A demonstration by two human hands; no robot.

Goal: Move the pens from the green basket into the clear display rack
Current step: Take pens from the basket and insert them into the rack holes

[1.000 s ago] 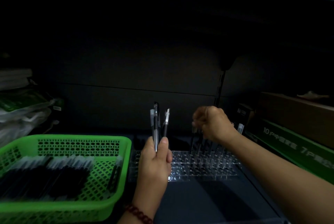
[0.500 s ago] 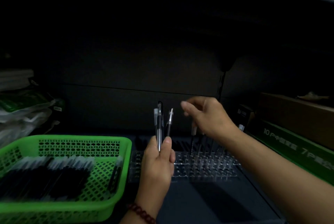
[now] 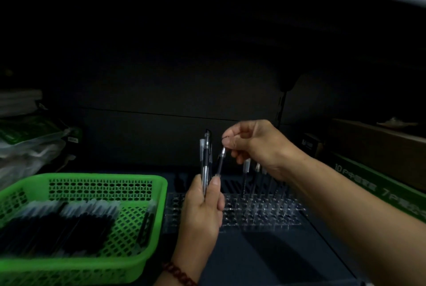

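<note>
Right hand just above pens in left hand

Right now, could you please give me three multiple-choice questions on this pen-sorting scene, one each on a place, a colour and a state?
1. Where is the green basket relative to the clear rack? A on top of it; B to its left; C behind it.
2. What colour is the printed box at right? A red; B yellow; C green.
3. What is the left hand doing? A gripping pens upright; B lying flat; C lifting the basket.
Answers: B, the basket sits left of the rack; C, its side is green with pale lettering; A, its fingers curl round the pens' lower ends.
</note>
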